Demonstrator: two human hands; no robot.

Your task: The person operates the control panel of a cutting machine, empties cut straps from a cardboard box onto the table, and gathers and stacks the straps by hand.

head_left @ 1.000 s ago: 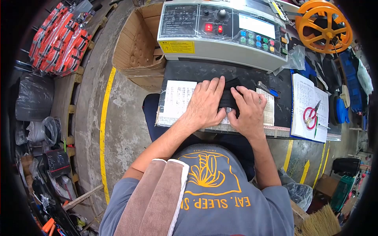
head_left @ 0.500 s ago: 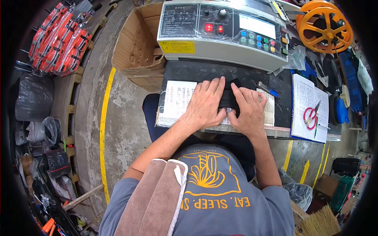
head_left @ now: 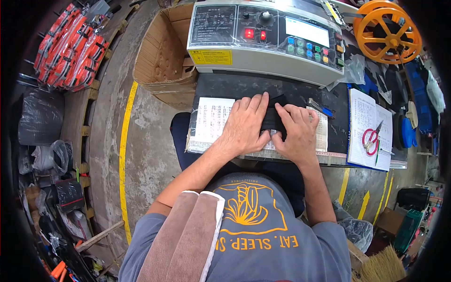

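A bundle of black webbing strap [head_left: 272,120] lies between my two hands near the table's front edge. Along its left side rests my left hand [head_left: 245,123], fingers long and close together, the thumb bent in at the strap's near end. My right hand [head_left: 299,128] grips the right side with curled fingers, its thumb also at the near end. How far the fingertips reach under the strap is hidden. Beneath both hands lie handwritten paper sheets [head_left: 210,117] and a ruler strip [head_left: 329,153] along the edge.
A control machine [head_left: 263,61] with lit red switches and a screen stands behind the hands. To the right are clippers [head_left: 321,107], a notebook [head_left: 364,110], scissors [head_left: 371,140] and an orange reel [head_left: 392,41]. A cardboard box [head_left: 162,61] stands left of the machine.
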